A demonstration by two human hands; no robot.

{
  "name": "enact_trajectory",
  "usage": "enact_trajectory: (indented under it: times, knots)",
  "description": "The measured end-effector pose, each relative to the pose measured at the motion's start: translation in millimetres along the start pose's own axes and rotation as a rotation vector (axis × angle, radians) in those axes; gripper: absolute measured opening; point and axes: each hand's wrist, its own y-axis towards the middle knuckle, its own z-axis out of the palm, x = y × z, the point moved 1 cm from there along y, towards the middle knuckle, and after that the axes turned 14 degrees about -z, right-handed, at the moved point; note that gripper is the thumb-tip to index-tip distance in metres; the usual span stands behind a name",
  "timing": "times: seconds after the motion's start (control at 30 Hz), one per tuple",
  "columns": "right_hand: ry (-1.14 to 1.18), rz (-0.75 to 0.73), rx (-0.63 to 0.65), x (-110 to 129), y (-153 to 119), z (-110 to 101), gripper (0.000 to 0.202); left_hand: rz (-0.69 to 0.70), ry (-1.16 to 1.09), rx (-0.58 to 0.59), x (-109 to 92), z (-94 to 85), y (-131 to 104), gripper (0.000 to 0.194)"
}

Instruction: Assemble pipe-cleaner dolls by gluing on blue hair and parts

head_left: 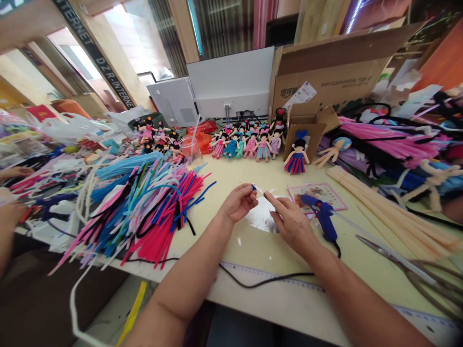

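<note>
Head view: Above the worktop [275, 299], back from its front edge, the left hand [242, 201] pinches a small blue piece [253, 187], mostly hidden. The right hand [292, 220] grips a slim object [259, 189], too small to identify. Scissors [390, 255] lie near the front edge, handles partly cut off.

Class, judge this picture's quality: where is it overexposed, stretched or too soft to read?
Head view: the windows at upper left are washed out; head view: the pale strips smear and stretch toward the right edge; head view: the small blue piece at the left hand lacks clear detail.
</note>
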Motion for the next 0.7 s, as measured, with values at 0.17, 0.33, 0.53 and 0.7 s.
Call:
enact_trajectory:
  times: [0.17, 0.33, 0.53, 0.7]
  knots:
    - [0.009, -0.002, 0.001, 0.6, 0.4, -0.3, 0.053, 0.000, -0.003, -0.004, 0.0, 0.3, -0.3, 0.010]
    - [0.006, 0.000, 0.005, 1.2, 0.7, -0.2, 0.052, 0.000, 0.004, -0.017, -0.2, 0.6, -0.7, 0.012]
    - [-0.010, 0.001, 0.013, 2.1, 0.7, -1.2, 0.053, -0.001, 0.002, -0.008, -0.6, -0.1, -0.1, 0.011]
    - [-0.012, 0.003, 0.019, 2.4, 0.5, -1.4, 0.052, 0.002, 0.000, -0.004, -0.2, -0.4, 0.5, 0.011]
